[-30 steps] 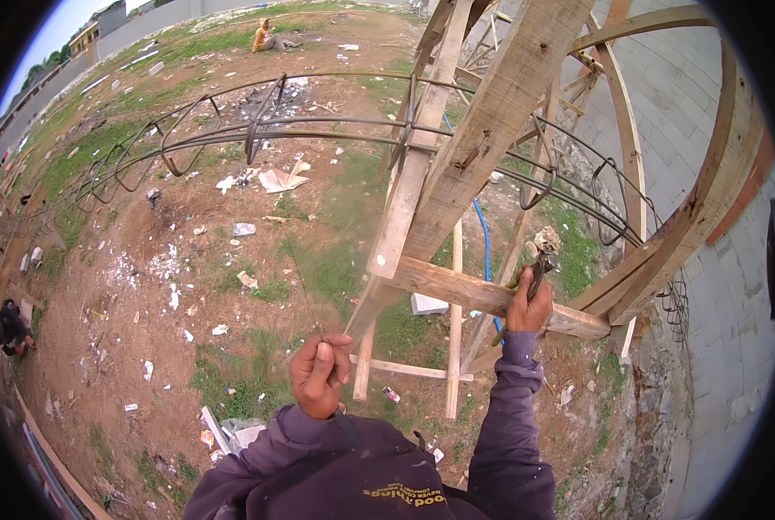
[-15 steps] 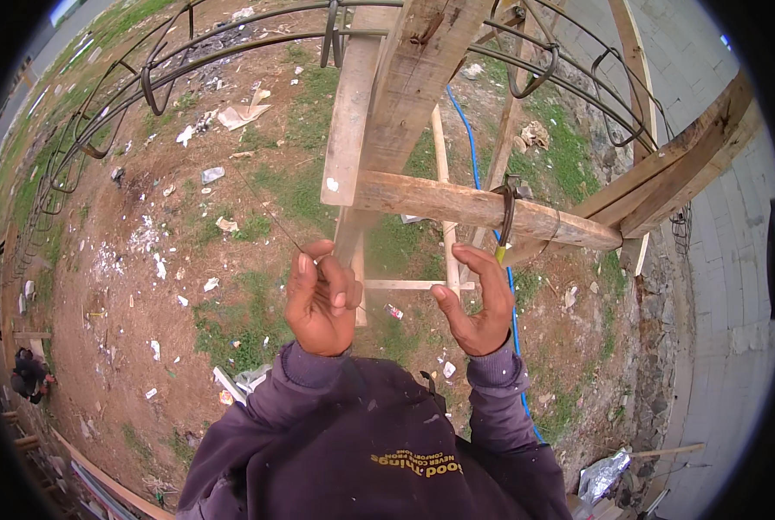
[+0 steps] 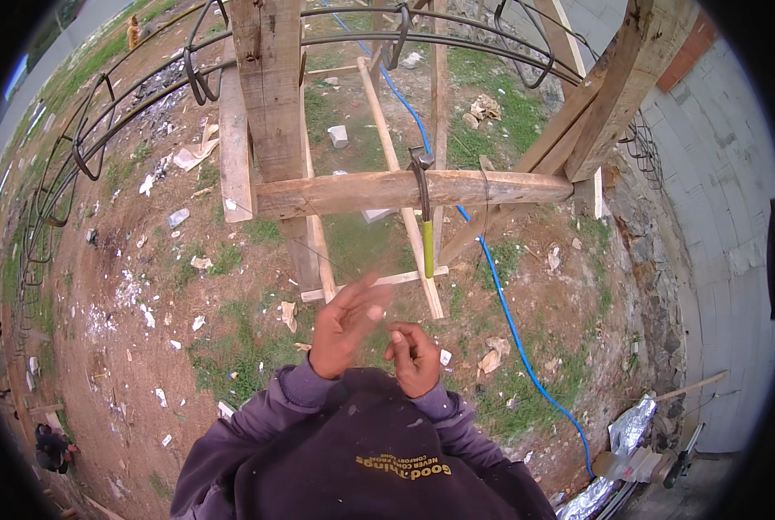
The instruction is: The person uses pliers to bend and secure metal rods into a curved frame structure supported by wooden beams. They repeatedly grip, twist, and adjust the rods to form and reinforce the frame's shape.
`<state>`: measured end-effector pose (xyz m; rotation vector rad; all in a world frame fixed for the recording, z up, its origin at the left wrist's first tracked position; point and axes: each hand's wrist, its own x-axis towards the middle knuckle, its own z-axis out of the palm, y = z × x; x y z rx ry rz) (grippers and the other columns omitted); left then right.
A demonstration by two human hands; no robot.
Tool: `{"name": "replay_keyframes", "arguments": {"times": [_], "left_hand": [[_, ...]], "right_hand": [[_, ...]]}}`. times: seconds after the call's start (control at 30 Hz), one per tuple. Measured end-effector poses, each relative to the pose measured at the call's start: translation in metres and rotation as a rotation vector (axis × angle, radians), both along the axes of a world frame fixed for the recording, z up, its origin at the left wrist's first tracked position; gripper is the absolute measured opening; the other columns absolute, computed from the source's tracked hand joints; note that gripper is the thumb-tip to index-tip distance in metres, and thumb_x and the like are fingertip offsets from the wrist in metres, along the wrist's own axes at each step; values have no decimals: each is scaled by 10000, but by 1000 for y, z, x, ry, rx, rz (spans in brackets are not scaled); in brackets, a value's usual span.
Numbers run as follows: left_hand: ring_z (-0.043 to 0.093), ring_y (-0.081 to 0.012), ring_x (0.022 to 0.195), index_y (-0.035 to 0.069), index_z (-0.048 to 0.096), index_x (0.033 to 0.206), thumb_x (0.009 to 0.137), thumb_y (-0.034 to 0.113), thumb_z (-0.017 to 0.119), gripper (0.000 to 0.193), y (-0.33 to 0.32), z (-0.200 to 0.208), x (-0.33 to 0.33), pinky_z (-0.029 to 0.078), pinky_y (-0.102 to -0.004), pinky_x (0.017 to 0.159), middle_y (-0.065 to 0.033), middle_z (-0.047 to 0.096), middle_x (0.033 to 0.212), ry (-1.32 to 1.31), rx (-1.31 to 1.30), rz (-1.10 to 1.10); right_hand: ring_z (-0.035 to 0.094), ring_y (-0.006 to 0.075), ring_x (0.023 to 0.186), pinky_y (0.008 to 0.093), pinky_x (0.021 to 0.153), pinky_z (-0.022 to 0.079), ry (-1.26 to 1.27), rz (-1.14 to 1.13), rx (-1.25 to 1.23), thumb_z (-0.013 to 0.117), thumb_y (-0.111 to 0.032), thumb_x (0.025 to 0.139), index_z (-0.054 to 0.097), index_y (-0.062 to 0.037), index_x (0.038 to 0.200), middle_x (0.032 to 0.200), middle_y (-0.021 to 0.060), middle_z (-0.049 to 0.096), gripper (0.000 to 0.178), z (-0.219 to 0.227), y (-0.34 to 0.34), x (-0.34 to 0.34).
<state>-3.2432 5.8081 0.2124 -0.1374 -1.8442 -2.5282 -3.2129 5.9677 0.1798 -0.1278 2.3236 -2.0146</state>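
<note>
A thin dark wire point(image 3: 318, 254) is seen at eleven o'clock from the hands, slanting down toward the left hand point(image 3: 348, 328). That hand is blurred, its fingers extended; whether the wire is gripped cannot be told. The right hand point(image 3: 415, 360) is held just beside it at four o'clock, fingers curled narrow, and any contents cannot be made out. At one o'clock, a pincer-like tool point(image 3: 428, 247) with dark metal and a yellow-green grip is hung on a rough, weathered wooden crossbeam point(image 3: 353, 192). The way to the curved rebar cage point(image 3: 457, 40) at twelve o'clock is partly barred by this crossbeam and an upright post point(image 3: 270, 104). A blue hose point(image 3: 522, 354) is laid over littered ground toward four o'clock, and a grey block wall point(image 3: 717, 251) is seen at three o'clock.
</note>
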Motion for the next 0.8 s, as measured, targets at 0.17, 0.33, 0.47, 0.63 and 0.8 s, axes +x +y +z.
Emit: {"name": "replay_keyframes", "arguments": {"times": [0.17, 0.33, 0.47, 0.63, 0.8], "left_hand": [[662, -175, 991, -89, 613, 1203, 977, 128, 604, 313, 27, -26, 25, 536, -304, 877, -168, 701, 1093, -160, -133, 8], [690, -290, 1004, -92, 566, 1221, 1061, 286, 415, 437, 23, -15, 13, 548, -388, 876, -220, 680, 1109, -117, 66, 161], [679, -306, 1024, -95, 486, 1323, 1058, 337, 415, 512, 14, 5, 1, 533, -390, 910, -240, 645, 1181, -100, 177, 222], [687, -314, 999, -97, 459, 1350, 1055, 367, 406, 552, 2, 23, -8, 542, -398, 887, -250, 644, 1179, -55, 245, 308], [707, -299, 911, -77, 482, 1330, 1059, 319, 403, 486, -1, 31, -12, 570, -393, 809, -203, 681, 1063, -19, 341, 364]], "right_hand": [[549, 66, 580, 227, 542, 450, -13, -172, -58, 500, -184, 1034, 603, 8, 1092, 750, 65, 661, 225, 3, 1, 6], [619, 111, 581, 260, 564, 496, -13, -117, 41, 515, -165, 1009, 624, -25, 1181, 750, 89, 699, 247, 6, 21, 5], [638, 127, 575, 279, 561, 501, -1, 144, 231, 513, -183, 1006, 635, -51, 1206, 727, 91, 696, 268, 6, 29, 13], [605, 96, 554, 258, 528, 490, -46, 147, 121, 498, -173, 1018, 636, -3, 1202, 741, 85, 699, 285, 3, 33, 25], [633, 114, 595, 258, 562, 507, -23, 69, 104, 498, -163, 1016, 639, 10, 1191, 783, 108, 712, 283, -4, 51, 27]]}}
